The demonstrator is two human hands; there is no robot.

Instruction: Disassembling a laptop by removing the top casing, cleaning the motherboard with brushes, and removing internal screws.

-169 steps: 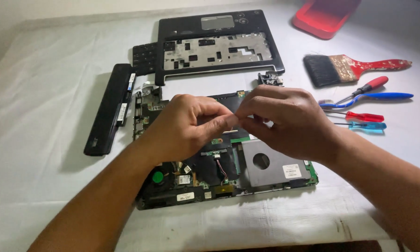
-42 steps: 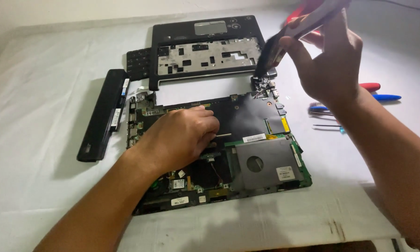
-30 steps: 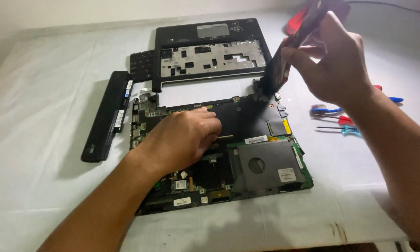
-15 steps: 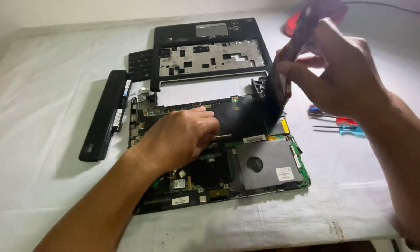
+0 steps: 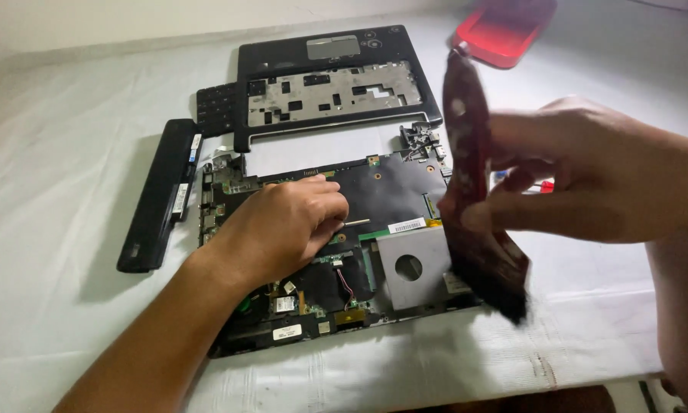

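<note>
Opened laptop base (image 5: 390, 191) flat on white cloth (image 5: 53, 229); left hand (image 5: 283, 226) lies curled on its circuit board, holding nothing; right hand (image 5: 589, 183) pinches a paintbrush (image 5: 474, 191) upright over it; stiff bristles could snag fine wires

The table cover (image 5: 69, 115) is white. On it, the opened laptop base (image 5: 336, 252) shows a black and dark green board, 1 grey metal plate with a round hole, white labels and a small yellow tab. The palm-rest frame (image 5: 332, 80) is black with silver-grey inner metal. The battery (image 5: 159, 195) is black. The brush (image 5: 474, 199) has a dark red handle and black bristles. The tray (image 5: 504, 30) at the far right corner is red.
</note>
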